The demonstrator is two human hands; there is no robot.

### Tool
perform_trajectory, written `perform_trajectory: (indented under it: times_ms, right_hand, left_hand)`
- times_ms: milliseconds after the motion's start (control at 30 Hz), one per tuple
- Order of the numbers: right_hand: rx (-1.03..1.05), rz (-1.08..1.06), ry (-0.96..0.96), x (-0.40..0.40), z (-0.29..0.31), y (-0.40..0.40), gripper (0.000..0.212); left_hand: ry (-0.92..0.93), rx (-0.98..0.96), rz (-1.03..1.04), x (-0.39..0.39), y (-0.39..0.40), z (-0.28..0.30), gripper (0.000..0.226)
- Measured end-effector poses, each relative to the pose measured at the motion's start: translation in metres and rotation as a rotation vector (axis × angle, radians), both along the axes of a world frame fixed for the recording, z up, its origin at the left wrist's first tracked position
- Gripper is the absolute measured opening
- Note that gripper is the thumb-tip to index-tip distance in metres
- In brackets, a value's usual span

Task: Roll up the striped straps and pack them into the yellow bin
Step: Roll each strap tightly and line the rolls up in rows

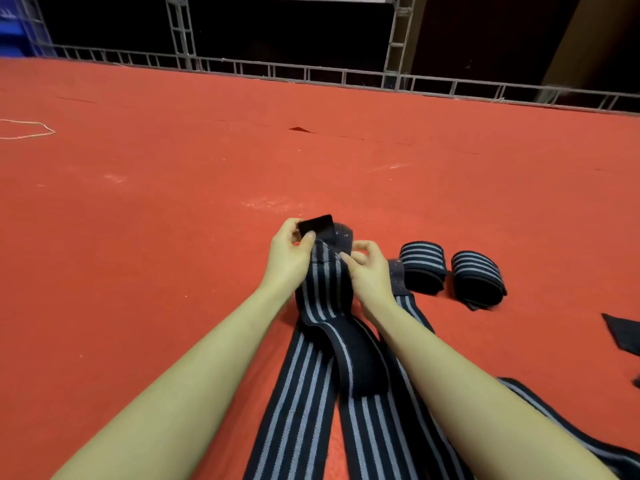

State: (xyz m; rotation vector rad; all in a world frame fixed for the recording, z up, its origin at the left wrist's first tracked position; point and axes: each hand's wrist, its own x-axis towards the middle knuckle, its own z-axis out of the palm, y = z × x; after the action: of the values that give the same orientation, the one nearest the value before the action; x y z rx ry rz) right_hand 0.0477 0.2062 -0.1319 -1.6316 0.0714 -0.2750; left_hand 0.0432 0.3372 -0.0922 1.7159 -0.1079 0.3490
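Observation:
A long dark strap with pale blue stripes (313, 299) runs from the bottom edge up the red surface to my hands, twisted once in the middle. My left hand (289, 254) pinches its far end by the black fastening patch (316, 225). My right hand (369, 268) pinches the same end from the right side. Two rolled striped straps lie to the right: one (421, 268) close to my right hand, the other (478, 280) beyond it. More unrolled strap (381, 427) lies under my forearms. No yellow bin is in view.
The red cloth-covered table (173, 202) stretches far ahead and to the left. A metal truss rail (311, 76) borders its far edge. A loop of white string (31, 129) lies at the far left. A dark cloth piece (623, 332) pokes in at the right edge.

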Motion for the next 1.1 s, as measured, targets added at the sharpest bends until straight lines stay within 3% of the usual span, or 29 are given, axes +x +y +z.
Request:
perform_trajectory:
  times_ms: [133,267,533,833,1000,1100]
  right_hand:
    - [0.077,0.001,-0.106,-0.028,0.038,-0.01,0.01]
    - [0.04,0.0,-0.198,-0.058,0.067,-0.025,0.009]
    - [0.168,0.049,-0.356,-0.125,0.121,-0.042,0.009]
    - [0.046,0.064,-0.526,-0.169,0.167,-0.072,0.017]
    - [-0.005,0.107,-0.592,-0.189,0.186,-0.088,0.02]
    - [0.016,0.113,-0.605,-0.198,0.195,-0.093,0.018]
  left_hand:
    - [0.016,-0.058,-0.045,-0.026,-0.012,0.025,0.006]
    - [-0.123,-0.033,-0.068,-0.055,-0.025,0.054,0.008]
    - [-0.29,0.096,-0.011,-0.101,-0.06,0.091,0.007]
    - [-0.446,0.048,-0.021,-0.153,-0.09,0.146,0.007]
    - [-0.481,0.166,0.033,-0.164,-0.098,0.168,0.004]
    - [-0.482,0.14,-0.004,-0.171,-0.103,0.178,0.004]
